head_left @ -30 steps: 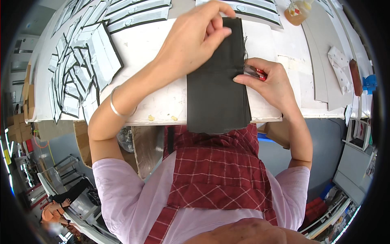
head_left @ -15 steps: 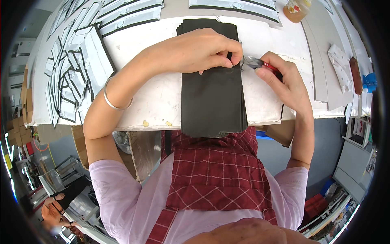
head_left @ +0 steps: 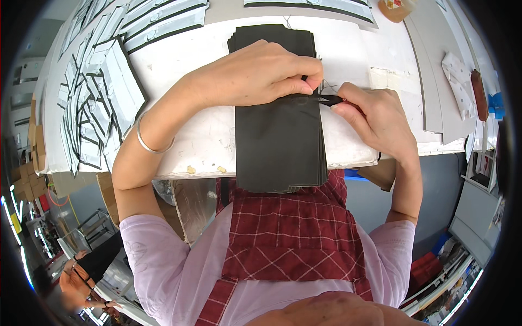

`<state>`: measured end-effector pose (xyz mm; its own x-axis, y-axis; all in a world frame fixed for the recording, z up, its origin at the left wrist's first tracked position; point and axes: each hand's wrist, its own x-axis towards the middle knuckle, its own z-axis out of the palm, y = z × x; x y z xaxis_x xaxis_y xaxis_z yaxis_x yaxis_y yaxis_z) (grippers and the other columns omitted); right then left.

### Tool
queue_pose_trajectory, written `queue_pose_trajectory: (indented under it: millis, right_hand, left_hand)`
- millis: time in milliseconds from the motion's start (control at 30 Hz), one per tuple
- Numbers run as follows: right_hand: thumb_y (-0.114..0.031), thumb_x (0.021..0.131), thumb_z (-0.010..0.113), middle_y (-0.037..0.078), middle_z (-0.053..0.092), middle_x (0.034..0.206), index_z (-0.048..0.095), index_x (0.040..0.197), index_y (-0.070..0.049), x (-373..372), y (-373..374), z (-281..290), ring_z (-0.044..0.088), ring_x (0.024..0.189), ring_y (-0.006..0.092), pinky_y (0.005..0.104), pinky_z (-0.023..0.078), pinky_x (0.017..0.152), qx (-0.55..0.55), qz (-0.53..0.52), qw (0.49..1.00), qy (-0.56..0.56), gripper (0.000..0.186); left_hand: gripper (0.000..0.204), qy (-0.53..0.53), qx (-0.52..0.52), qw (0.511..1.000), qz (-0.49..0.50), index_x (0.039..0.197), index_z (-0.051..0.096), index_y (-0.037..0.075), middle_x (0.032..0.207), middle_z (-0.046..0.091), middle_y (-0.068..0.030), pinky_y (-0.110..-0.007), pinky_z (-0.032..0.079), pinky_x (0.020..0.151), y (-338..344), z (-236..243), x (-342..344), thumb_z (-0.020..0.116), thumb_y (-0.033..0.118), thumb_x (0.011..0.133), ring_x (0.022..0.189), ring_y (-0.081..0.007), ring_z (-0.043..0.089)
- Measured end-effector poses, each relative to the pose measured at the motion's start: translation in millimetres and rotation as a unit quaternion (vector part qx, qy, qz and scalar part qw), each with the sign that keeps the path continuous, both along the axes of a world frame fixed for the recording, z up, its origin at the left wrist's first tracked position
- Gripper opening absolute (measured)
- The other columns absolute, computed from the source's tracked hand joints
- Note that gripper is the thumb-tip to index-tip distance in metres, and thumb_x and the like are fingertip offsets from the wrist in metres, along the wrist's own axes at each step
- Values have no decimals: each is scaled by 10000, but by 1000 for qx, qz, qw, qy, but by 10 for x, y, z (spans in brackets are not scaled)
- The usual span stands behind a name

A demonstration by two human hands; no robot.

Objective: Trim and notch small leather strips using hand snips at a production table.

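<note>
A stack of black fabric pieces lies lengthwise on the white tabletop, its near end hanging over the front edge. My left hand rests across its upper part, thumb and forefinger pinched on the fabric by the right edge. Loose threads stick out along that edge and at the far end. In my right hand are thread snips, gripped between thumb and fingers. Their dark tips point left and reach the stack's right edge, just below my left fingertips. My fingers hide most of the snips' handle.
White and clear strips with black borders are heaped on the left, with more along the far side. A jar of amber liquid stands at the far right. Grey boards and a brown-handled tool lie right. Another person is at lower left.
The snips have moved left and turned, bringing their tips from beside the stack to its edge. My left hand keeps its pinch. The whole view has shifted slightly.
</note>
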<state>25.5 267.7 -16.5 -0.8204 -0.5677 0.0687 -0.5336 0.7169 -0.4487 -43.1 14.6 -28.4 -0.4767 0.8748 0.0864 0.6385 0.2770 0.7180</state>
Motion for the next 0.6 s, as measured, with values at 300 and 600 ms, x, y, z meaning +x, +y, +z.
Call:
queue_pose_trajectory:
  millis: [300, 600]
  right_hand:
    - [-357, 979, 609, 126, 577, 598, 594, 824, -65, -7, -33, -21, 578, 562, 339, 416, 419, 519, 7, 5, 1000, 3, 331]
    - [-370, 972, 618, 123, 597, 609, 632, 836, -66, -4, -88, -46, 608, 587, 328, 407, 448, 535, 2, 11, 1000, 24, 334]
  left_hand:
    - [205, -29, -25, 999, 9, 993, 547, 103, 613, 526, -25, -298, 410, 476, 26, 52, 78, 504, 295, 1052, 486, -158, 538]
    - [190, -42, -17, 999, 6, 1001, 557, 108, 619, 534, -23, -298, 419, 482, 30, 38, 59, 503, 283, 1052, 495, -161, 546]
